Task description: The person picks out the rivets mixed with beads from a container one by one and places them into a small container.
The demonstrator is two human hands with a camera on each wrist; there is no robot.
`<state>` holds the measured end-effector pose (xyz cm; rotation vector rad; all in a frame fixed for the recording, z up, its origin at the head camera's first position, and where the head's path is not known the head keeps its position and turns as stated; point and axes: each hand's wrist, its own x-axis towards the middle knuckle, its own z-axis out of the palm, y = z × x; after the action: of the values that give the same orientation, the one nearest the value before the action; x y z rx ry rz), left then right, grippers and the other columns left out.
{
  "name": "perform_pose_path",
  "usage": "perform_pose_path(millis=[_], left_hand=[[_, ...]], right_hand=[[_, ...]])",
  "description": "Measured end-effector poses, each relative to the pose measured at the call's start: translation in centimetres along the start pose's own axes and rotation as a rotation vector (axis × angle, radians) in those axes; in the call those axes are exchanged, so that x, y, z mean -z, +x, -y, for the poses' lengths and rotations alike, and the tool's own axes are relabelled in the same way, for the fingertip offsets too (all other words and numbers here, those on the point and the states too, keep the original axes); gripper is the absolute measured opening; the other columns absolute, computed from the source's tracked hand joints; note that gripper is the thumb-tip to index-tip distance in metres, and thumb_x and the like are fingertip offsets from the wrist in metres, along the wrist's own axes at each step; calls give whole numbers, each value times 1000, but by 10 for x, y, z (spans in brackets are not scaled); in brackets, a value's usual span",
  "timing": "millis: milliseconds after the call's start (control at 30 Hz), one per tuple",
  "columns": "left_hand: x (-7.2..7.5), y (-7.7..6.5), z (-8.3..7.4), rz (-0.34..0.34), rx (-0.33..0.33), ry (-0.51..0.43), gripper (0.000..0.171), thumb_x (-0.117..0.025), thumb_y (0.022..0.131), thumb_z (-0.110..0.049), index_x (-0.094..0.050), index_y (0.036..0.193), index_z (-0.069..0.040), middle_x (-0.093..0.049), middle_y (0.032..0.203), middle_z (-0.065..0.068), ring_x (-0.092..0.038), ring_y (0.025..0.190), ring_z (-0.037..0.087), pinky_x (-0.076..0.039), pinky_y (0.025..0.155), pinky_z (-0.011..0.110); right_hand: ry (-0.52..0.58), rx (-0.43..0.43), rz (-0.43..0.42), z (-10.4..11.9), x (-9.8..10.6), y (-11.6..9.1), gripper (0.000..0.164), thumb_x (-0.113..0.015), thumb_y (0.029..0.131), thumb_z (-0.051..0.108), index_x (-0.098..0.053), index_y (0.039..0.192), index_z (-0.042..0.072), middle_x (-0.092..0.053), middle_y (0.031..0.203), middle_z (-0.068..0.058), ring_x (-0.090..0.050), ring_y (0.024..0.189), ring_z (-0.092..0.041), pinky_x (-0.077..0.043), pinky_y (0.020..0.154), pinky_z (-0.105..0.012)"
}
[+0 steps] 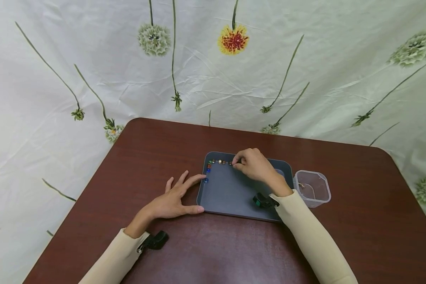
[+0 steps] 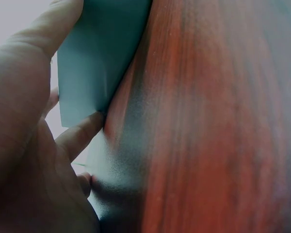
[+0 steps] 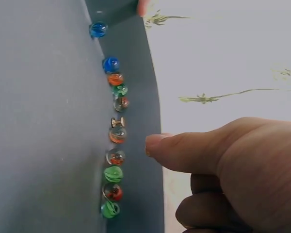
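My left hand (image 1: 170, 201) spreads its fingers at the left end of a grey-blue tray (image 1: 230, 193), thumb at the near corner and index fingertip at the rim. Glass marbles line the tray's far and left edges, among them a blue marble (image 3: 98, 29), an orange marble (image 3: 115, 78) and a green marble (image 3: 113, 174). One small gold stud (image 3: 118, 122) lies in the row. My right hand (image 1: 257, 165) is over the far edge, thumb and index finger brought together beside the row and other fingers curled. I cannot tell whether anything is between its fingertips.
A clear plastic box (image 1: 314, 187) stands against the tray's right side, with a small gold-coloured piece inside. Under my right wrist part of the tray is hidden. The brown table (image 1: 156, 138) ends at a white flowered cloth (image 1: 198, 71) behind.
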<state>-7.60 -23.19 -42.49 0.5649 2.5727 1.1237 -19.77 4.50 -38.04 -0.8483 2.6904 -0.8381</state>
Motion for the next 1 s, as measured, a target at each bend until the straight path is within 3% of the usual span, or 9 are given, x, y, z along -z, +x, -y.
perform_pose_path(millis=[600, 1000], left_hand=[[-1, 0, 2, -2, -6, -4, 89, -76, 87, -49, -27, 159, -29, -30, 164, 1, 4, 155, 39, 12, 113, 69], [0, 0, 2, 2, -6, -18, 88, -76, 87, -48, -27, 159, -30, -30, 164, 1, 5, 155, 38, 14, 113, 68]], right_hand=[[30, 42, -73, 4, 20, -29, 10, -71, 94, 14, -77, 97, 6, -35, 47, 5, -30, 41, -11, -28, 47, -24], [23, -9, -95, -12, 36, -56, 11, -70, 95, 15, -76, 98, 6, -32, 47, 5, -29, 40, -10, -26, 45, -24]])
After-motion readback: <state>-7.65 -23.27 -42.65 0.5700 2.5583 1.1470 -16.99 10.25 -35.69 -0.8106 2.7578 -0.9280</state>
